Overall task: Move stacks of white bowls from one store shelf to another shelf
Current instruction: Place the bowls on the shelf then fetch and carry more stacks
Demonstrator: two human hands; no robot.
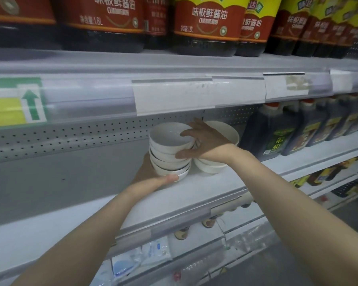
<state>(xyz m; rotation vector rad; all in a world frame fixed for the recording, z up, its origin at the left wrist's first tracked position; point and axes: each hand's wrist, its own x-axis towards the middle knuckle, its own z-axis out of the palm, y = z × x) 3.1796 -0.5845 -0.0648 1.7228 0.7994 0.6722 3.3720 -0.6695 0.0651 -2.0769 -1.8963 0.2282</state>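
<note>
A stack of several white bowls (168,150) sits tilted on the white middle shelf (205,188). My left hand (153,176) cups the stack from below and behind, thumb along the bottom bowl. My right hand (198,141) grips the stack's right side, fingers over the top bowl's rim and thumb lower down. A second stack of white bowls (217,162) stands right beside it, partly hidden by my right wrist.
Dark vinegar bottles (277,133) stand to the right on the same shelf. Large soy sauce jugs (205,27) fill the shelf above, whose edge (174,96) carries blank price tags. Lower shelves hold small jars (209,221) and plastic packets (136,259).
</note>
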